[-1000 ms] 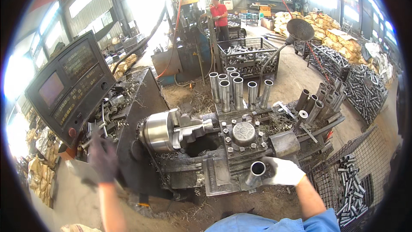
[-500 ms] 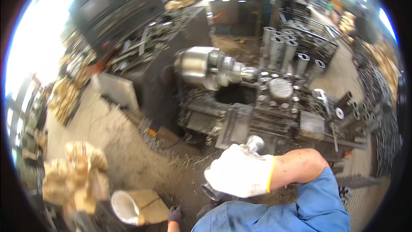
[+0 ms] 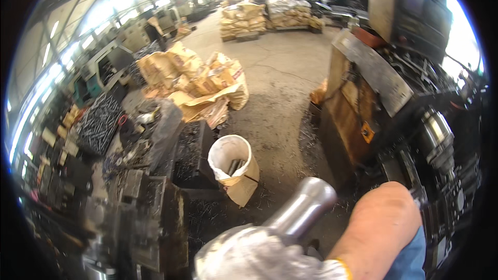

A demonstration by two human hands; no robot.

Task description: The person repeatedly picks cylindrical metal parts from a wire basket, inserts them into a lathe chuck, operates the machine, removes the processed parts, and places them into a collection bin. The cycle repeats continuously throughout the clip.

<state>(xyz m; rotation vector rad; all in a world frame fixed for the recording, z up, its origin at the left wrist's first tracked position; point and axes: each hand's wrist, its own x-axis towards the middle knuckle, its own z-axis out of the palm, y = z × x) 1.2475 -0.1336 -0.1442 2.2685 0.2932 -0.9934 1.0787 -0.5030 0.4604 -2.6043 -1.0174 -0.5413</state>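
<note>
My right hand (image 3: 254,255), in a white work glove with a yellow cuff, is closed round a shiny metal tube (image 3: 301,208). The tube tilts up and to the right, and its wider, rounded end sticks out beyond the glove. Its lower end is hidden behind the fingers. My bare right forearm (image 3: 381,228) comes in from the lower right. My left hand is out of the picture. Past the tube, an open sack (image 3: 248,184) with a white lining stands on the floor and holds a few metal tubes (image 3: 236,167).
Crumpled brown paper sacks (image 3: 199,80) lie beyond the open sack. Dark machine parts (image 3: 155,228) crowd the left, near a bin of metal pieces (image 3: 101,124). On the right stands a lathe with a shiny chuck (image 3: 436,132). Wrapped stacks (image 3: 241,19) sit far back.
The view has swung left, from the lathe toward the open sack. My right hand still grips the metal tube. My dark-gloved left hand, seen earlier at the lower edge, has left the picture.
</note>
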